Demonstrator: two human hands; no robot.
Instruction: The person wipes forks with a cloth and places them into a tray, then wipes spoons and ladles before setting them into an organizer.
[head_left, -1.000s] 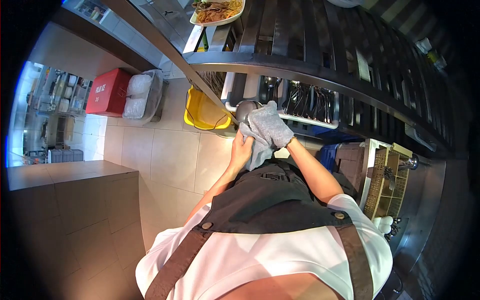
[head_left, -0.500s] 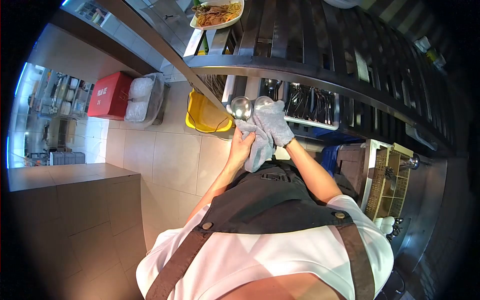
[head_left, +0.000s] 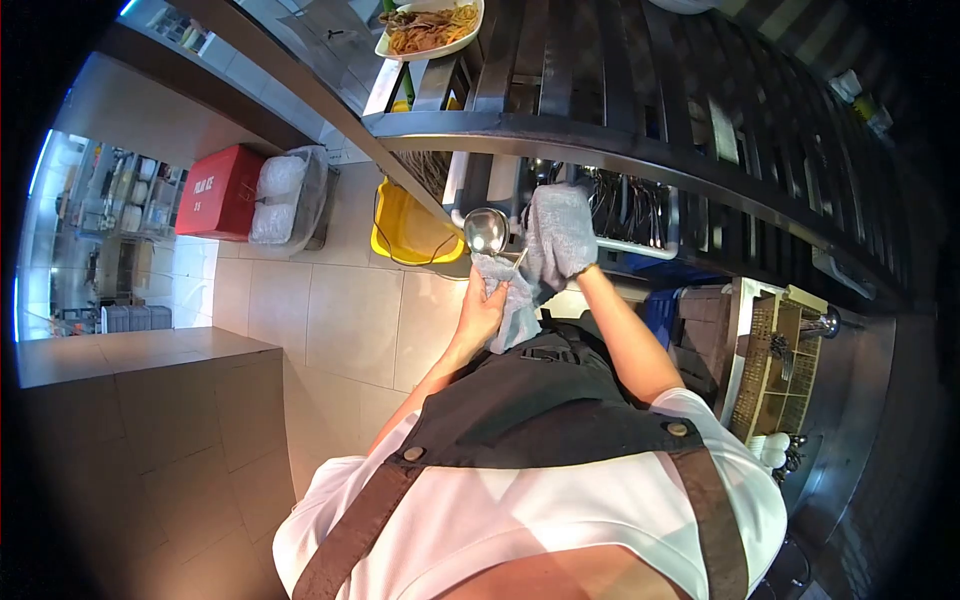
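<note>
My left hand is closed, gripping a round-bowled metal ladle with grey cloth bunched around its handle. The shiny bowl points away from me, above my fingers. My right hand is draped in a thick grey cloth that hides its fingers, just right of the ladle. A thin light handle end shows between the two hands. Beyond them, a white-rimmed tray holds many pieces of metal cutlery, partly under the slatted rack.
A yellow bucket stands on the tiled floor at left, near a red box and plastic-wrapped white bundles. A plate of noodles sits at the rack's far left. To the right is a wicker cutlery basket.
My cloth-covered right hand has moved right, away from the left. The second round metal bowl beside it is now hidden. The left hand keeps its ladle, its bowl turned to show more of the inside.
</note>
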